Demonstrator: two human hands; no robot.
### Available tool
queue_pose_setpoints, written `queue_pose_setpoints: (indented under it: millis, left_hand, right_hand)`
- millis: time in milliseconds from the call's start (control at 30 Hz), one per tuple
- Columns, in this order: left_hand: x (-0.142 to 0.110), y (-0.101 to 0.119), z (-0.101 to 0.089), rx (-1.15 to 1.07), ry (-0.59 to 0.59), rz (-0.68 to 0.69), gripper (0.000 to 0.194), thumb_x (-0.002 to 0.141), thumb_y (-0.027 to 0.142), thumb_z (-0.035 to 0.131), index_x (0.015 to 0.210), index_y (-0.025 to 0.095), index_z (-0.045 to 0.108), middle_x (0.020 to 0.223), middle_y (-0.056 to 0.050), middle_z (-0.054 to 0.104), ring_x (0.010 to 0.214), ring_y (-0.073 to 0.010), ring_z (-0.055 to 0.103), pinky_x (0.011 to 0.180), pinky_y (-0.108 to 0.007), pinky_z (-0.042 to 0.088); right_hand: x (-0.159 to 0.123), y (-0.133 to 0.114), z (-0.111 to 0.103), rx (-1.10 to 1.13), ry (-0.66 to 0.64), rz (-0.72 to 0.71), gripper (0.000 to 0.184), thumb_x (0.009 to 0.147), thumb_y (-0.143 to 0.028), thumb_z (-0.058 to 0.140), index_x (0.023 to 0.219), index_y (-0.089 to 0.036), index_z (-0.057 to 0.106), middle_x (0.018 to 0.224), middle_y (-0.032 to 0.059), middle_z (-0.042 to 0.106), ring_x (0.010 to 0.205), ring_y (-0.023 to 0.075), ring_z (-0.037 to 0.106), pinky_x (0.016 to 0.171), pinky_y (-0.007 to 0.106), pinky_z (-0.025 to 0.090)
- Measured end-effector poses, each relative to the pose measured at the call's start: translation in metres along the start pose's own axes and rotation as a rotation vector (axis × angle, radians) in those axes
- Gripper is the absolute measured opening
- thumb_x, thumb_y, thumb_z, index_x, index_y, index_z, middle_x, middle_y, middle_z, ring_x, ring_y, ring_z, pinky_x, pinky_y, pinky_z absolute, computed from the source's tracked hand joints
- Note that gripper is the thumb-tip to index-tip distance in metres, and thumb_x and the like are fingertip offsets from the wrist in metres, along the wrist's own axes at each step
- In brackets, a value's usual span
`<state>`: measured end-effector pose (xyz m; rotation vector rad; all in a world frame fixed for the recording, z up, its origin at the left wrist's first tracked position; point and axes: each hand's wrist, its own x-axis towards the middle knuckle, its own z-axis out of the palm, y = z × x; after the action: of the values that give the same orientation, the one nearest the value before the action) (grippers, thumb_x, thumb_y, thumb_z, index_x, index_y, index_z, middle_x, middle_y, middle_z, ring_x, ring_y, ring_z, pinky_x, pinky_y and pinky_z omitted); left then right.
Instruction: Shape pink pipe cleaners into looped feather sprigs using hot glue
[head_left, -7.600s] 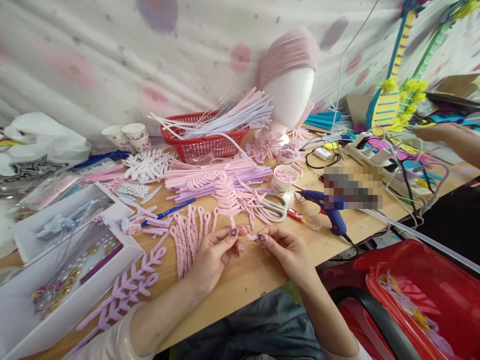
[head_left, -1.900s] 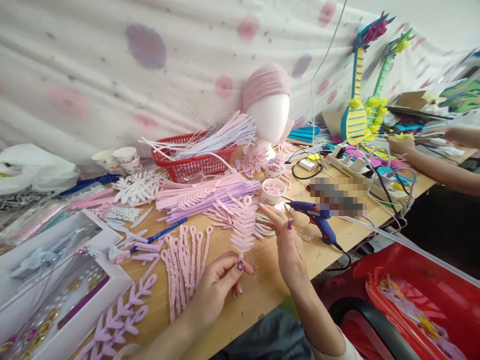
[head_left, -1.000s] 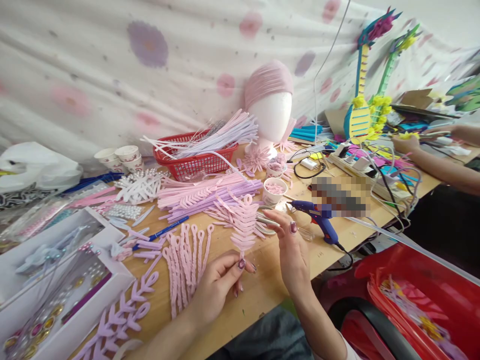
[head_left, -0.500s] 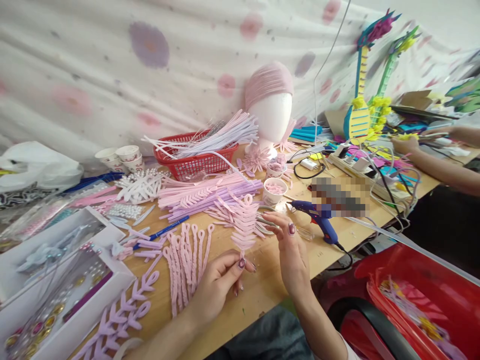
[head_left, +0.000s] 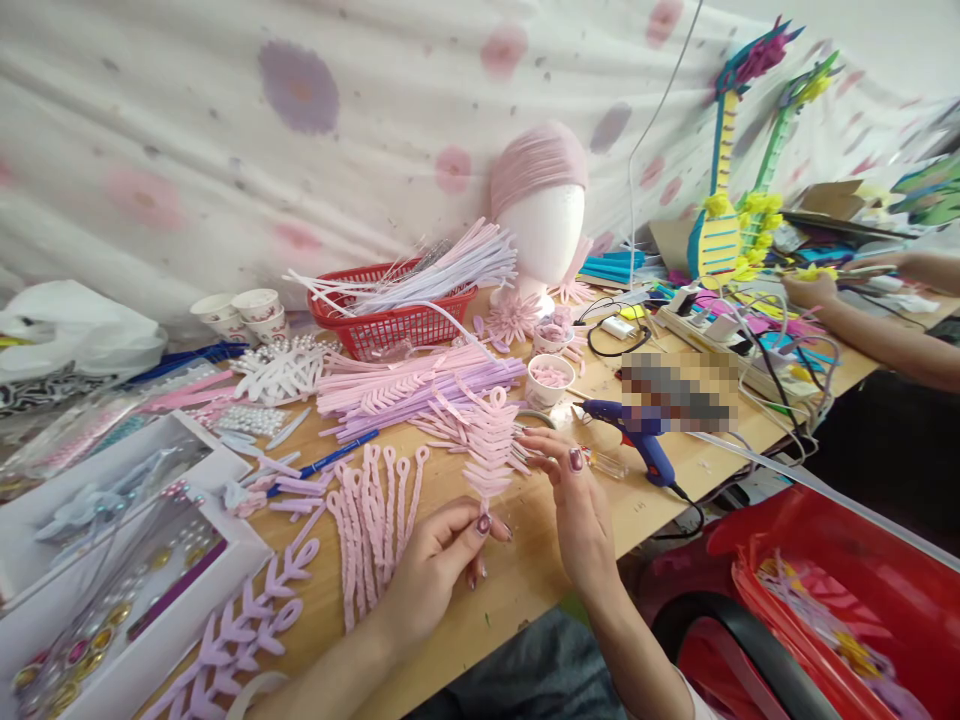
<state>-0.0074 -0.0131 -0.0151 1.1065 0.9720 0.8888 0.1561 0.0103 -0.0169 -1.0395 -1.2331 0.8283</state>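
**Pink leaf piece substantially formed; extent of remaining work not established**

The pink leaf-shaped piece (head_left: 489, 455) stands near the centre of the frame, loop at its upper end, with rows of V-shaped side strips down most of its length. The left hand (head_left: 442, 555), lower centre, holds the narrow stem at its lower end, pinched between thumb and fingers. The right hand (head_left: 581, 510), right of centre, is loosely spread with fingers slightly bent; nothing is seen in its grasp. Its fingertips are close beside the piece's right edge; contact cannot be confirmed.

Completed, in this report's judgement: the loop and the visible rows. Open: the short length of stem below the lowest row is partly covered by the fingers, so whether it is to carry more rows cannot be determined.

Stock on the bench (head_left: 517, 590): looped, twisted pink stems (head_left: 367, 530) lie left of centre, without side strips. Lilac sprigs (head_left: 259, 610), lower left, do carry side strips. A paper cup (head_left: 549, 398) of short pink pieces stands above the right hand. The blue glue gun (head_left: 649, 450), to the right of that hand, lies unheld.
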Motion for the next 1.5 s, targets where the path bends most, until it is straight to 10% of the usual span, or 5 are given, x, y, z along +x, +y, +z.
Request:
queue_pose_setpoints:
  millis: [1500]
  left_hand:
    - [0.000,0.005,0.002,-0.013,0.010,-0.013,0.037,0.081,0.050,0.061,0.080,0.014,0.072,0.073,-0.003,0.057,0.056,-0.0106,0.049,0.054,-0.024,0.040]
  right_hand:
    - [-0.012,0.002,-0.005,-0.050,-0.009,-0.016,0.041,0.100,-0.041,0.032,0.091,-0.025,0.068,0.113,0.0066,0.056,0.113,0.0239,0.051,0.100,0.043,0.037]
